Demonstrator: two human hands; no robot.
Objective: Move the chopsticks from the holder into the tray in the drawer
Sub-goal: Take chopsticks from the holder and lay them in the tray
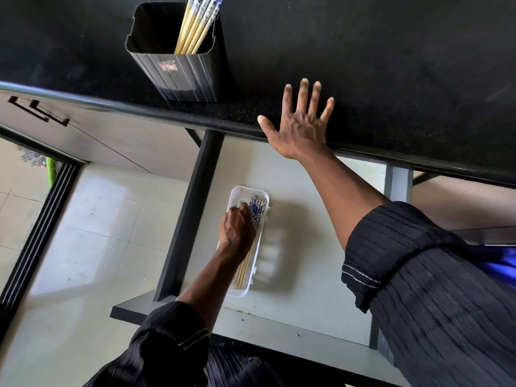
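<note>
A dark metal holder (178, 71) stands on the black countertop with several wooden chopsticks (195, 26), blue-and-white at the top, leaning in it. Below, in the open drawer, lies a white tray (237, 192) that holds several more chopsticks (244, 268). My left hand (237, 229) is down in the tray, its fingers curled over the patterned ends of those chopsticks; whether it grips them I cannot tell. My right hand (300, 122) rests flat on the counter's front edge, fingers spread, holding nothing.
The open drawer (307, 275) has a pale floor and a dark left wall (190, 216). The black countertop (363, 51) stretches far to the right. A pale tiled floor (83, 233) and a sliding-door track lie at the left.
</note>
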